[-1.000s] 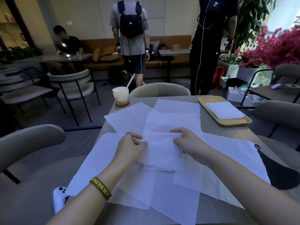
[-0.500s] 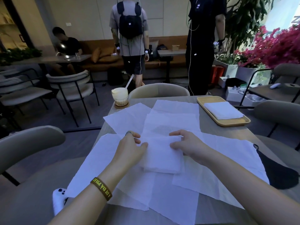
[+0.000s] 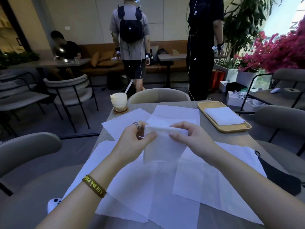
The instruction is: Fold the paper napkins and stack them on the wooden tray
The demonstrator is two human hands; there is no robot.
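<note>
A folded white napkin [image 3: 162, 146] is lifted off the table, its upper edge raised and its lower edge hanging down. My left hand [image 3: 133, 142] pinches its left side, thumb in front. My right hand [image 3: 191, 139] pinches its right side the same way. Several unfolded white napkins [image 3: 173, 192] lie spread and overlapping on the table beneath. At the far right stands the wooden tray [image 3: 209, 105] with a folded napkin stack [image 3: 223, 115] on it.
A glass of pale drink [image 3: 118, 101] with a straw stands on a coaster at the far left corner. A black cloth [image 3: 280, 177] lies at the right edge. A white controller [image 3: 53, 204] rests near my left forearm. Chairs surround the table; people stand beyond.
The folded napkin lay flat under both hands; now both hands have gripped its sides and lifted it off the spread napkins.
</note>
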